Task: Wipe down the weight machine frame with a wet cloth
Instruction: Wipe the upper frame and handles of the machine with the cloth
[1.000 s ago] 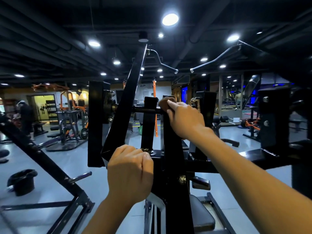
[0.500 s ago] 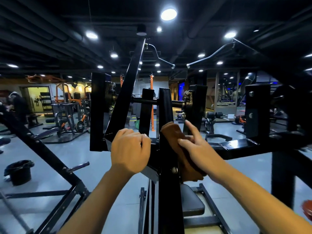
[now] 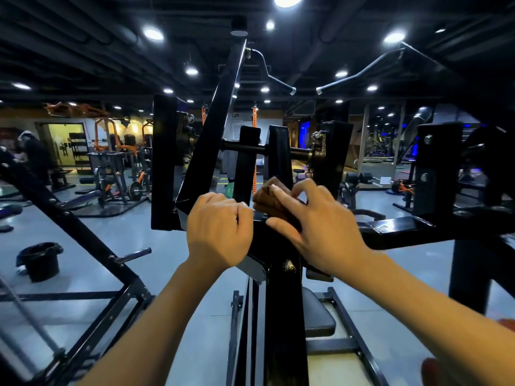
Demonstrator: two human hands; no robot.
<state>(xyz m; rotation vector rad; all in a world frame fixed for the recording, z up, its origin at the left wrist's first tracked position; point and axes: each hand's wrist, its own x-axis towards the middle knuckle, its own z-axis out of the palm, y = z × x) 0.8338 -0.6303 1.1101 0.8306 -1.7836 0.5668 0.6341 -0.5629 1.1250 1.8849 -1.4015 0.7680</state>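
Gym: right hand point(image 3: 323, 227) holding cloth point(image 3: 271, 200) moved up frame point(image 3: 281, 302); left hand point(image 3: 220, 227) stays fisted.

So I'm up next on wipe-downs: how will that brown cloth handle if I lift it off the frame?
Probably floppy: the brown cloth is bunched and folded under the right hand, moulding to the black upright post. Likely light, since fingertips alone pin it. It may drag rather than slide if wet, though dampness cannot be seen here. The left hand grips the frame beside it.
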